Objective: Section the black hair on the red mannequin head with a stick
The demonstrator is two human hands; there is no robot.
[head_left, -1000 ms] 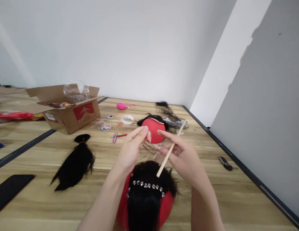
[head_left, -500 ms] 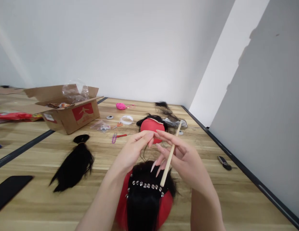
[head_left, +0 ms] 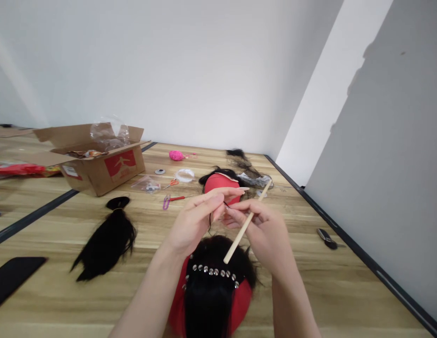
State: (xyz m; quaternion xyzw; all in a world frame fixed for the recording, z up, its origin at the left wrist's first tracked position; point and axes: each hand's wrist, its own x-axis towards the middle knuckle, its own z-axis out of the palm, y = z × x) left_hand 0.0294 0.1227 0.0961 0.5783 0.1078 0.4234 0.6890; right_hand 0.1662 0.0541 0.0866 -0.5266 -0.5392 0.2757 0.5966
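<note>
A red wig head [head_left: 239, 300] covered in black hair, with a row of silver pins [head_left: 213, 272] across it, sits right below me. Above it my left hand [head_left: 193, 220] pinches a thin strand of black hair [head_left: 210, 224] between thumb and fingers. My right hand [head_left: 260, 230] is closed round a thin wooden stick [head_left: 244, 225], which slants from upper right down to the hair. The fingertips of both hands meet over the strand.
A loose black hair bundle [head_left: 105, 237] lies on the wooden floor to the left. An open cardboard box [head_left: 98, 159], a second red wig head [head_left: 220, 183], small scissors [head_left: 172, 184], a pink ball [head_left: 176, 155] and a dark phone [head_left: 14, 277] lie around. Grey walls stand close on the right.
My right hand curled its fingers in and tilted the stick flatter, its lower tip lifting off the pins. The left hand kept its pinch and barely moved.
</note>
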